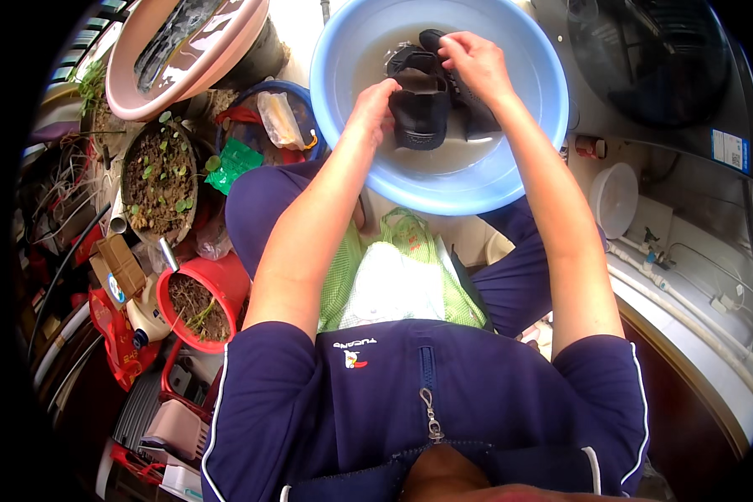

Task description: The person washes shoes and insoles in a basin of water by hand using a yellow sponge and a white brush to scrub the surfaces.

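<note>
A blue plastic basin (439, 197) with cloudy water stands before me. In it lies a black shoe (421, 119), its opening facing up and its heel towards me. My left hand (379, 110) grips this shoe by its left side near the collar. A second black shoe (474, 113) lies to the right, partly under my right forearm. My right hand (474, 59) pinches a dark piece at the far end of that shoe; whether it is the shoe's own edge or a separate thing, I cannot tell. A green checked bag (411, 235) and white cloth are on my lap.
At the left stand a pink tub (157, 103), a pot of soil with seedlings (157, 182), a red bucket of soil (238, 282) and a blue round container (288, 94) holding packets. A dark appliance (652, 69) and white pipes (671, 288) are at the right.
</note>
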Action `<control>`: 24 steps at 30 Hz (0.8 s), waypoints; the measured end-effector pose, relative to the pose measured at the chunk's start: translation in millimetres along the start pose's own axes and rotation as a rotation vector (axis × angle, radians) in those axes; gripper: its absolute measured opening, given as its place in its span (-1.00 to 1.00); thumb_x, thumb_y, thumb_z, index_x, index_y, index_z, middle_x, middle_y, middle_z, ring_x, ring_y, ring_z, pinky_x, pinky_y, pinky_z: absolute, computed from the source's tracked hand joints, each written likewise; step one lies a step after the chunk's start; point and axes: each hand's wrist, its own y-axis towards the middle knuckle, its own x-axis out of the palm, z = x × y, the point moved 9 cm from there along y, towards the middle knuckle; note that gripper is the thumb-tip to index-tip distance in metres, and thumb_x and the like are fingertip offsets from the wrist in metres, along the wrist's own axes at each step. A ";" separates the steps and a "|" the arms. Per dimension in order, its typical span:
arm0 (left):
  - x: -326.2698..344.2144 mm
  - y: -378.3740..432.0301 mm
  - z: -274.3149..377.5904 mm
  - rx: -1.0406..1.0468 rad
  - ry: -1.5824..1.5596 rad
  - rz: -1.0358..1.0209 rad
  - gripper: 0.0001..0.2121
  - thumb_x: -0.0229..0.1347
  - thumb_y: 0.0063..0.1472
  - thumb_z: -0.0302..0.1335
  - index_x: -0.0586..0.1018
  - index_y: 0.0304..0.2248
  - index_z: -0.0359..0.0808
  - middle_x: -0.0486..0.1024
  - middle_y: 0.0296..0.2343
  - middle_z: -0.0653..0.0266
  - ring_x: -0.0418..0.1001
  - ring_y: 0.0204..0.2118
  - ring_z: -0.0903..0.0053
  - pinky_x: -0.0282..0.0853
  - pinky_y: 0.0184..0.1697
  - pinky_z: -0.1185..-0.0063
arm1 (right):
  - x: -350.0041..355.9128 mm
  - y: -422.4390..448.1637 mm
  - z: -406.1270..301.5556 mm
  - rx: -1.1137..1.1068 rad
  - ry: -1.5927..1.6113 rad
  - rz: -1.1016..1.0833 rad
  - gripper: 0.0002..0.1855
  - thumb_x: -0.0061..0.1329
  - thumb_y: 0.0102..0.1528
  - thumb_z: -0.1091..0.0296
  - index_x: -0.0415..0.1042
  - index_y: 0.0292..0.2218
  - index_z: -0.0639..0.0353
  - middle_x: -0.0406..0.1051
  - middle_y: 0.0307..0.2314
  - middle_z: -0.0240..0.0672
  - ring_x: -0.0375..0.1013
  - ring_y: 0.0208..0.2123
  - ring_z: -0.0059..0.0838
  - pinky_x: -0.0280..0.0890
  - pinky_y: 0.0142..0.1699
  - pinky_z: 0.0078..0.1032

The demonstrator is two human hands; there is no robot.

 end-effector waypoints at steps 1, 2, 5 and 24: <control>-4.1 3.1 0.7 0.003 -0.005 0.004 -0.74 0.01 -0.05 -0.28 0.46 -0.36 -0.21 0.40 -0.45 0.34 0.34 -0.41 0.49 0.22 -0.39 0.48 | -7.4 -2.5 6.5 0.048 0.126 0.072 -0.73 -0.09 0.02 0.23 0.45 -0.38 0.27 0.46 -0.58 -0.27 0.46 -0.55 -0.54 0.35 -0.36 -0.57; -7.1 4.6 0.9 0.006 -0.010 0.007 -0.74 -0.01 -0.04 -0.27 0.46 -0.35 -0.21 0.40 -0.44 0.34 0.34 -0.40 0.48 0.23 -0.38 0.48 | -10.3 -9.5 26.5 0.147 0.191 0.112 -0.69 -0.12 0.02 0.20 0.42 -0.42 0.33 0.46 -0.60 -0.29 0.44 -0.60 -0.60 0.35 -0.39 -0.60; -11.3 -7.7 11.7 -0.001 -0.117 0.079 -0.75 -0.05 -0.01 -0.28 0.47 -0.35 -0.21 0.41 -0.44 0.33 0.36 -0.40 0.46 0.24 -0.39 0.47 | 19.9 -51.5 76.1 0.307 -0.192 -0.249 -0.71 -0.18 0.03 0.19 0.43 -0.46 0.24 0.45 -0.60 -0.21 0.47 -0.56 -0.40 0.37 -0.35 -0.44; -10.6 22.4 -8.1 0.003 -0.164 0.036 -0.77 -0.03 -0.11 -0.35 0.39 -0.42 -0.28 0.30 -0.45 0.29 0.25 -0.36 0.50 0.19 -0.26 0.55 | -67.6 -66.1 24.8 0.143 -0.820 -0.646 -0.57 -0.05 -0.02 0.25 0.33 -0.10 0.19 0.40 -0.24 -0.09 0.37 -0.15 -0.18 0.23 -0.05 -0.39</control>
